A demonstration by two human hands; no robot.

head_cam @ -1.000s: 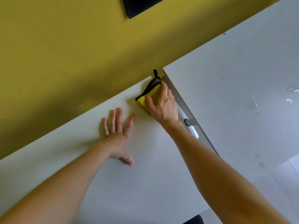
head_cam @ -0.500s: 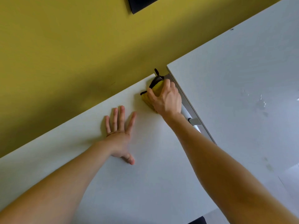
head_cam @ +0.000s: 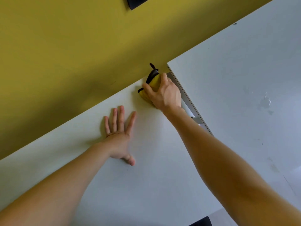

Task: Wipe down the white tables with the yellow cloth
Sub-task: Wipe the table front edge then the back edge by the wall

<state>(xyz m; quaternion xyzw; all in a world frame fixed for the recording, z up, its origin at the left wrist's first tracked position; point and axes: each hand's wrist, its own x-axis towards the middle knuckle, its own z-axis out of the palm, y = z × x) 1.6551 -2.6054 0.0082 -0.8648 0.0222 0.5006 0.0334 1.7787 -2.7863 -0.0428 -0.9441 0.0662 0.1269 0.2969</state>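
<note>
The yellow cloth (head_cam: 154,81), with a black edge and a black loop, is bunched at the far right corner of the near white table (head_cam: 146,185), against the yellow wall. My right hand (head_cam: 164,94) grips the cloth and holds it down on the tabletop. To its left, my left hand (head_cam: 119,137) lies flat on the same table with its fingers spread. A second white table (head_cam: 244,79) stands to the right.
A yellow wall (head_cam: 73,46) runs along the far edge of both tables. A narrow gap with a grey metal frame (head_cam: 190,101) separates them. The right table has wet smears (head_cam: 265,101). A dark object (head_cam: 135,2) hangs on the wall at the top.
My right hand has pushed the cloth further into the table's far corner, and its fingers have curled round the cloth. My left hand has stayed flat in place.
</note>
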